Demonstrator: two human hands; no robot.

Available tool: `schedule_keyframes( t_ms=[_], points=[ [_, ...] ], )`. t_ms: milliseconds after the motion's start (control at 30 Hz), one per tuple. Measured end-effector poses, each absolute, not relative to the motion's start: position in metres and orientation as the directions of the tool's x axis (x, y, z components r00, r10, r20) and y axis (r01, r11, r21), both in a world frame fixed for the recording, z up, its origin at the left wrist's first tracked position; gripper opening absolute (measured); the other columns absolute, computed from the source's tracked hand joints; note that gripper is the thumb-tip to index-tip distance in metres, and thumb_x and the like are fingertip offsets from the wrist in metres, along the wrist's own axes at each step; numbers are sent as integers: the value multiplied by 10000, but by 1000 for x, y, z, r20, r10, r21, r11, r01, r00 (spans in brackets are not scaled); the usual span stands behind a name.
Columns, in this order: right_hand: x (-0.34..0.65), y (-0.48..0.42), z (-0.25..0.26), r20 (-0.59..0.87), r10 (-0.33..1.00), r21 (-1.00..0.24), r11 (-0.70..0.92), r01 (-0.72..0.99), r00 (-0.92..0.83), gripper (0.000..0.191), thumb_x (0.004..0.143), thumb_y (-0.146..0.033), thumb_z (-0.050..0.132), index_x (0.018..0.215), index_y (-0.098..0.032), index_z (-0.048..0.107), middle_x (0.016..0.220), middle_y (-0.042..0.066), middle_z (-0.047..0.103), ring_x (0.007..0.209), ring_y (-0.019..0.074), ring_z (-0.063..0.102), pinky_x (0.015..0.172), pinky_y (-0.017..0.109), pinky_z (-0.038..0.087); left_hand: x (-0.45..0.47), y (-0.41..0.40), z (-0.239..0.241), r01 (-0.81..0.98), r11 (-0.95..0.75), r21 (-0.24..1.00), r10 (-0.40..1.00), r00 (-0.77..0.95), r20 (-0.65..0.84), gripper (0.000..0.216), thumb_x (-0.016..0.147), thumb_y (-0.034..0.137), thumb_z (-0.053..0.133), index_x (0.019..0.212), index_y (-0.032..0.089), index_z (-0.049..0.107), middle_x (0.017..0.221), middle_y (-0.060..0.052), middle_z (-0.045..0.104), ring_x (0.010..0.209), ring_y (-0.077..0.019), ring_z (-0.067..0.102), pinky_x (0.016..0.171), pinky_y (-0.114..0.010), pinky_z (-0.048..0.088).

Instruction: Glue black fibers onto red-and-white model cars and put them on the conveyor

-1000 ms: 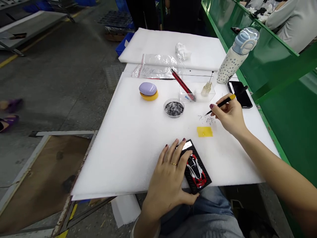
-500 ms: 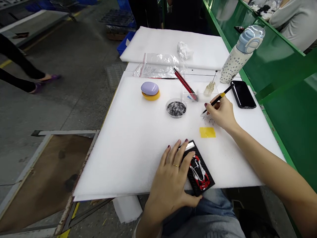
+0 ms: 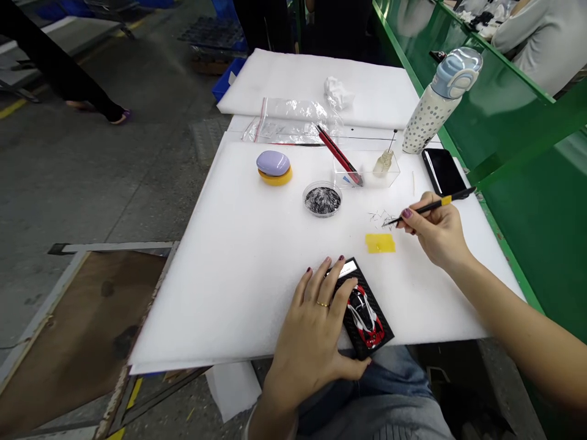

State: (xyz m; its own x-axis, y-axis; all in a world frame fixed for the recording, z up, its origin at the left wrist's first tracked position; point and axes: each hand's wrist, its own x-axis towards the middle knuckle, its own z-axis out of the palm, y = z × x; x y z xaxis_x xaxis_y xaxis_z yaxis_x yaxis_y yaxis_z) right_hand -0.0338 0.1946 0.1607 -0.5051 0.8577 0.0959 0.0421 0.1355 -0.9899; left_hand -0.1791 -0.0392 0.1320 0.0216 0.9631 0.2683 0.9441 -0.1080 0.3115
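Observation:
My left hand [image 3: 316, 324] rests at the front of the white foam sheet [image 3: 220, 263], fingers and thumb round the edges of a black display base [image 3: 380, 327]. On that base lies a red, white and black model car [image 3: 365, 316]. In my right hand [image 3: 435, 232] is a pair of black tweezers [image 3: 424, 209] with a yellow band, held like a pen. Their tips are down among several tiny dark slivers [image 3: 378, 217] on the foam. A yellow tape piece [image 3: 380, 243] lies just below the slivers. Left of them is a round clear dish [image 3: 322, 200] of black slivers.
Behind the dish, a clear tray [image 3: 389, 177] holds a small bottle [image 3: 383, 162], with a red slender tool [image 3: 339, 156] leaning on it. A purple-and-yellow case [image 3: 274, 167], phone [image 3: 444, 174], dotted flask [image 3: 435, 110] and plastic bag [image 3: 293, 119] stand around. A green partition [image 3: 509, 122] borders the right.
My right hand has moved right and slightly nearer with the tweezers, now tilted flatter. My left hand keeps hold of the display base. A person at the far left has walked on.

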Motion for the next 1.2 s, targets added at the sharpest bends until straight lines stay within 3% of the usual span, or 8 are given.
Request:
schedule_keyframes(
  t_ms=[400,767,900,1033,1200],
  points=[
    [-19,175,150,78,787,-986,152,70,-611,427,721,-525,884,721,-202,605,703,41,734,607,151,710,555,272,610,-180,-40,133,954,-102,283,959,19,284,1144,531,755,819,1411,133,436,1565,-230,462,1450,-442,380,1147,-579,352],
    [-20,173,150,105,802,-990,143,18,-588,438,683,-511,914,708,-202,604,678,23,718,585,150,690,522,269,585,-180,-39,132,950,-117,291,952,24,305,1127,517,712,836,1401,119,466,1552,-241,459,1421,-445,410,1136,-593,363],
    [-19,166,154,83,836,-996,53,-71,-543,413,690,-462,923,712,-191,611,636,5,707,533,122,658,464,219,520,-182,-40,134,912,-127,391,945,-8,326,1081,547,659,836,1420,139,468,1440,-214,545,1369,-440,475,1143,-620,402],
    [-23,138,163,105,873,-953,-48,-299,-476,320,741,-361,905,744,-193,633,626,-28,697,515,71,628,454,145,466,-182,-43,138,799,-155,582,941,-60,333,1084,575,542,771,1505,137,388,1468,-183,541,1443,-421,432,1159,-578,448],
    [-38,85,165,106,944,-859,-72,-507,-314,249,820,-231,835,769,-200,592,644,-40,696,499,43,576,490,129,461,-173,-42,141,642,-169,748,923,-163,348,975,728,688,608,1523,173,381,1506,-145,552,1475,-392,426,1197,-584,419]
  ],
)
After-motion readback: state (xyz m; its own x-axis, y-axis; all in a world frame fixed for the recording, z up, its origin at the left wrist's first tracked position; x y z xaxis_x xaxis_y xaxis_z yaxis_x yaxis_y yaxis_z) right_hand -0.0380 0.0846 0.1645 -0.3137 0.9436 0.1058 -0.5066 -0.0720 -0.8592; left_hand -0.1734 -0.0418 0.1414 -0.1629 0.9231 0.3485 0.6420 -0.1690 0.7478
